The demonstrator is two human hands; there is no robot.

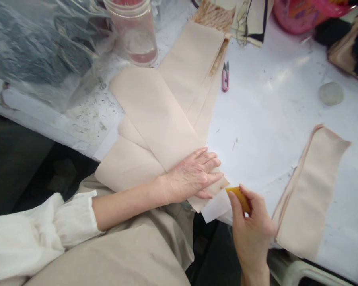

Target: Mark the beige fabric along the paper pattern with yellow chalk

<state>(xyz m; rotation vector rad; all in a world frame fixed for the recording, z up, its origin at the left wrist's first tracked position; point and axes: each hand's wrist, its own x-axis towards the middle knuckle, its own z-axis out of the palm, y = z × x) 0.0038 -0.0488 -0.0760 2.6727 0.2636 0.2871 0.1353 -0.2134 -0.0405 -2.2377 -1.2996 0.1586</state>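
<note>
My left hand lies flat, fingers spread, on the near end of a long beige sheet piece. Other beige pieces fan out beneath it. Between the thumb and fingers of my right hand is a flat yellow scraper, its edge close to the corner of the beige piece. A white sheet of paper sticks out from under that corner at the table's front edge. Whether the scraper touches the beige piece or only the paper, I cannot tell.
Pink thread snips lie beyond my hands. At the right rests a stack of folded beige pieces, with a round pale disc behind it. A clear jar, a plastic-wrapped bundle and a pink basket stand farther back.
</note>
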